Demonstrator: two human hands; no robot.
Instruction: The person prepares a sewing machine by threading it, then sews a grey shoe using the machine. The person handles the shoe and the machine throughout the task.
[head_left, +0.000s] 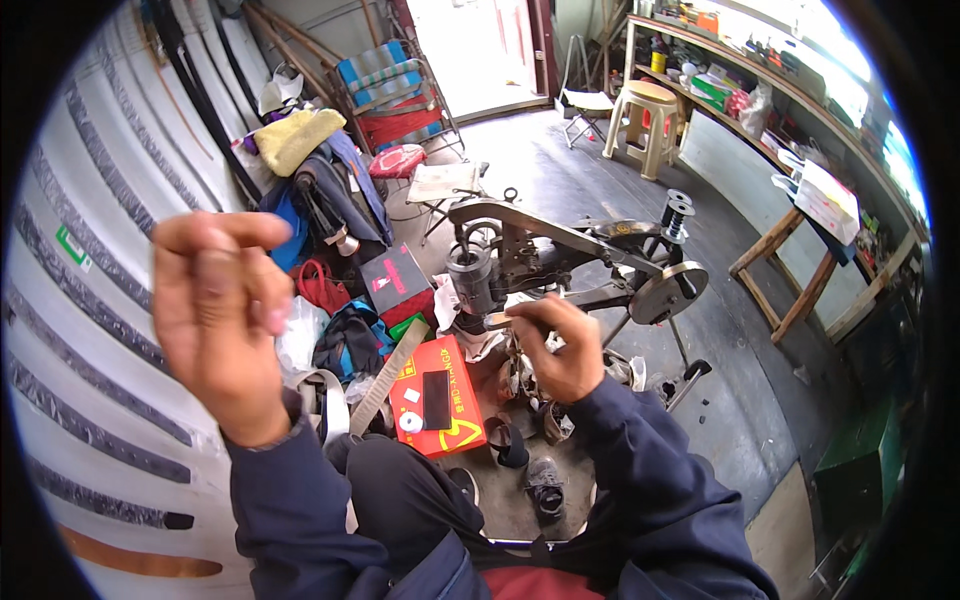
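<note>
My left hand [222,320] is raised at the left, its fingers curled in against the thumb. Whatever it may be pinching is too fine or too blurred to see. My right hand [562,345] is closed in a pinch just below the head of a metal shoe-patching sewing machine [535,245]. A small tan piece [497,320] shows by its fingertips; whether they hold it I cannot tell. On the machine's right side are a handwheel [668,293] and a thread spool [679,208].
Below the machine lies a red box [462,395] with a dark phone [437,400] and a white roll [410,421] on it. A shoe [545,488] is by my feet. Bags and clothes [340,200] pile up at the left. A stool [640,125] stands near the shelves [760,65].
</note>
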